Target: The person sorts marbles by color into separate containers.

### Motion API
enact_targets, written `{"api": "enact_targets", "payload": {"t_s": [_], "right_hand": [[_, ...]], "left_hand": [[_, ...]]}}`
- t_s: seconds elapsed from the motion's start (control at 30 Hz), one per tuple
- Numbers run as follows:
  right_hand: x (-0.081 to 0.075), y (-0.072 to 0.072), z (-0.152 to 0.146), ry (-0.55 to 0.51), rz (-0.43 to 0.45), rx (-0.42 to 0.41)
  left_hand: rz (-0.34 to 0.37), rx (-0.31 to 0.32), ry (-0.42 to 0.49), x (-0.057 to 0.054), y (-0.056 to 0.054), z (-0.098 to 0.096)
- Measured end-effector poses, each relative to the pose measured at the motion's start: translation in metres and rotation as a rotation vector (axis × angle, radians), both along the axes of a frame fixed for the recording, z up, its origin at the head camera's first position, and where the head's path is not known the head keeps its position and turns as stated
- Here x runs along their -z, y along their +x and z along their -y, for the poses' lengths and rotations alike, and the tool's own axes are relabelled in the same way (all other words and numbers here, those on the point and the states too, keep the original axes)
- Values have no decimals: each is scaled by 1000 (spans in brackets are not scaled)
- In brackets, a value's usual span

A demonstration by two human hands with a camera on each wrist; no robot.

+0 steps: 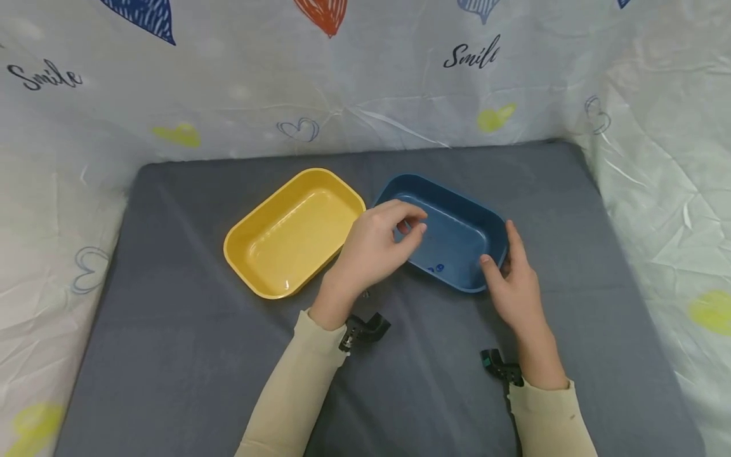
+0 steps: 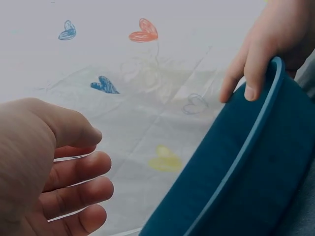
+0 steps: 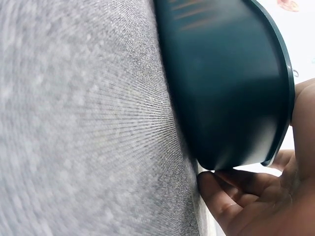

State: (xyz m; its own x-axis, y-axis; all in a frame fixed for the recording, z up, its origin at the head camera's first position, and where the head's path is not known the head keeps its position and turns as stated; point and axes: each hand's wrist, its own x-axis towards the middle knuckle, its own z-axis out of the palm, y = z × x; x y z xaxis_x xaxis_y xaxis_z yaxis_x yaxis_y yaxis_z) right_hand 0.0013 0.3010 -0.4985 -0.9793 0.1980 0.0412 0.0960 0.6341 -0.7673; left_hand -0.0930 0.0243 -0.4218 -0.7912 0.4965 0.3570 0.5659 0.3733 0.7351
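Note:
A blue tray [image 1: 457, 225] stands on the grey cloth, with a few small blue beads [image 1: 438, 268] on its floor near the front wall. My right hand [image 1: 518, 289] holds the tray's right end, thumb at the rim and fingers along the outer wall; the right wrist view shows fingertips [image 3: 216, 194] low against its outside. Over the tray's left part hovers my left hand [image 1: 379, 238], fingers loosely bent. In the left wrist view its thumb and fingertips [image 2: 101, 162] show nothing between them, and the index finger is mostly hidden behind the thumb.
A yellow tray [image 1: 297, 238] stands to the left of the blue one, close to its corner. By the left wrist, a tiny clear object [image 1: 366, 293] lies on the grey cloth [image 1: 188, 355]. A printed white curtain [image 1: 240, 82] hangs behind the table and along both sides.

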Motion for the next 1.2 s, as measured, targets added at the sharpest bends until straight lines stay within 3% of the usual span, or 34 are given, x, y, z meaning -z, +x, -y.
{"api": "enact_targets", "payload": {"t_s": [0.3,0.53,0.77,1.2], "right_hand": [[0,0,-1,-4,-1,4],[0,-3,3,-2,13,-8],[-2,-1,5,-21,7,-10],[-1,0,1,12,7,-1]], "left_hand": [[-46,-9,-4,-3,1,13],[-106,-34,8,-13,2,21],[-87,-33,8,-17,5,27],[-25,-53,-24,-11,12,48]]}}
